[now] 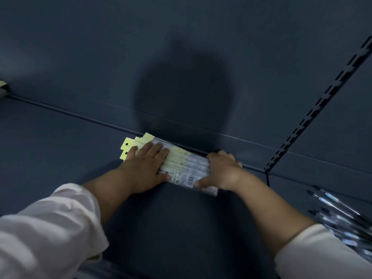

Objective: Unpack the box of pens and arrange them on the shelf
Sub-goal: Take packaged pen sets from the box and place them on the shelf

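Probably a shop aisle.
Dark metal shelf (pixel 60 158), slotted upright (pixel 302 125), barcoded hang-tag pen packs (pixel 181 168).

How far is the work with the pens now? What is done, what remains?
Done: a batch of packs lies on the shelf by its back wall. In hand: the left hand presses on the packs while the right hand grips their end, apparently squaring them. Left: probably the loose pens at lower right.
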A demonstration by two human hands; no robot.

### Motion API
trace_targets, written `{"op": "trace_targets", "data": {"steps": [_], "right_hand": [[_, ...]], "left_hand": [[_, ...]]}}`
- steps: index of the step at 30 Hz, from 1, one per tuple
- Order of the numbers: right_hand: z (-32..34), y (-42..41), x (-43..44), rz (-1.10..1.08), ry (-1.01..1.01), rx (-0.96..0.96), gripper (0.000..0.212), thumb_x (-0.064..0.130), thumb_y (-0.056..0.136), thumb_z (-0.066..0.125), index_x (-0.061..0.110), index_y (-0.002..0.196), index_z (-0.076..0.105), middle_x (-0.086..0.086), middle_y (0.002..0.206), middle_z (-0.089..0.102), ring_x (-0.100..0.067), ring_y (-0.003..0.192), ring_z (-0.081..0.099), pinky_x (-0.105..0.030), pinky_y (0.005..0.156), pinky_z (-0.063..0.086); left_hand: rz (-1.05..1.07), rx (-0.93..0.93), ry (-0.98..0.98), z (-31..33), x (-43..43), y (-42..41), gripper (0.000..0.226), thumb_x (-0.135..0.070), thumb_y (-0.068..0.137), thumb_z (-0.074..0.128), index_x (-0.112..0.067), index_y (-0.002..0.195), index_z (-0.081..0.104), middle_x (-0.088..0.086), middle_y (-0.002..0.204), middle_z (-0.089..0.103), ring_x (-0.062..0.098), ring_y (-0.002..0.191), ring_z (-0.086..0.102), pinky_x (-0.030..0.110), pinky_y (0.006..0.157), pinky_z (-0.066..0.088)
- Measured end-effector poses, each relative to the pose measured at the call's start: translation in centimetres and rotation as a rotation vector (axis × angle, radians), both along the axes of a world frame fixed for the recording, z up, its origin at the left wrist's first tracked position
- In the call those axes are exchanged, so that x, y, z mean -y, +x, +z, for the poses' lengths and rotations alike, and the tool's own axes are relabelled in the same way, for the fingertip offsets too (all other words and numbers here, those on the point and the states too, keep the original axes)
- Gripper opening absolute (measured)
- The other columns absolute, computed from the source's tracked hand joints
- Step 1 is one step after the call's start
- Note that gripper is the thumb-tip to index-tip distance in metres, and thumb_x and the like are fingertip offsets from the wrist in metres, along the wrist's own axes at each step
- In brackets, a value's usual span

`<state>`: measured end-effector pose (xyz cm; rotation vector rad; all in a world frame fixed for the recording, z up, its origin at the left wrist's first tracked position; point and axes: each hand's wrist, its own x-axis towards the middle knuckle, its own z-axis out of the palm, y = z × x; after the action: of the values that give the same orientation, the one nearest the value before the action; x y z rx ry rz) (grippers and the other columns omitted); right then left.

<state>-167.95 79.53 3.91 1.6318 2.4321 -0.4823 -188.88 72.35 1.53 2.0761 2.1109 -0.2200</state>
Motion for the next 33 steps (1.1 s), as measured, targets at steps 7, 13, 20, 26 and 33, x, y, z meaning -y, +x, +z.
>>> {"op": "trace_targets", "data": {"steps": [7, 13, 20, 26, 33], "right_hand": [[0.4, -0.7, 1.8, 0.131, 0.037, -0.153, 0.03, 0.039, 0.076, 0.069, 0.02, 0.09, 0.049, 0.002, 0.09, 0.058, -0.018, 0.082, 0.055, -0.026, 0.064, 0.038], [-1.1, -1.6, 4.1, 0.182, 0.345, -0.304, 0.028, 0.041, 0.083, 0.06, 0.022, 0.086, 0.039, -0.002, 0.089, 0.063, -0.025, 0.083, 0.061, -0.027, 0.061, 0.033], [-2.3, -4.3, 6.7, 0.4, 0.656, -0.43, 0.04, 0.029, 0.059, 0.08, 0.021, 0.082, 0.048, 0.003, 0.079, 0.053, -0.019, 0.072, 0.053, -0.026, 0.054, 0.039], [0.1, -4.4, 6.4, -0.034, -0.34, -1.008, 0.049, 0.049, 0.079, 0.07, 0.032, 0.119, 0.046, 0.008, 0.124, 0.052, -0.003, 0.106, 0.053, -0.017, 0.082, 0.046], [0.6, -3.5, 5.3, -0.236, -0.735, -1.227, 0.026, 0.01, 0.085, 0.066, 0.022, 0.107, 0.063, 0.002, 0.091, 0.068, -0.011, 0.07, 0.064, -0.022, 0.053, 0.049]], "left_hand": [[0.316, -0.097, 0.341, 1.2, 1.9, 2.1, 0.078, -0.074, 0.075, 0.051, -0.016, 0.125, 0.034, 0.004, 0.127, 0.039, 0.024, 0.118, 0.039, 0.036, 0.096, 0.035], [0.717, 0.998, 0.087, 1.9, 3.0, 2.9, 0.046, -0.051, 0.084, 0.063, -0.012, 0.109, 0.055, 0.008, 0.101, 0.06, 0.024, 0.09, 0.062, 0.03, 0.072, 0.049], [1.024, 1.987, -0.011, 3.1, 2.9, 3.3, 0.021, -0.026, 0.093, 0.058, -0.007, 0.102, 0.055, 0.016, 0.099, 0.064, 0.028, 0.088, 0.063, 0.04, 0.071, 0.052], [0.909, 2.137, 0.112, 3.3, 3.7, 1.8, 0.007, -0.017, 0.095, 0.052, -0.01, 0.096, 0.055, 0.011, 0.085, 0.063, 0.024, 0.08, 0.063, 0.037, 0.071, 0.056], [0.731, 2.163, 0.117, 3.4, 3.7, 2.1, 0.019, -0.015, 0.092, 0.055, -0.007, 0.109, 0.057, 0.012, 0.098, 0.068, 0.025, 0.096, 0.065, 0.037, 0.084, 0.055]]}}
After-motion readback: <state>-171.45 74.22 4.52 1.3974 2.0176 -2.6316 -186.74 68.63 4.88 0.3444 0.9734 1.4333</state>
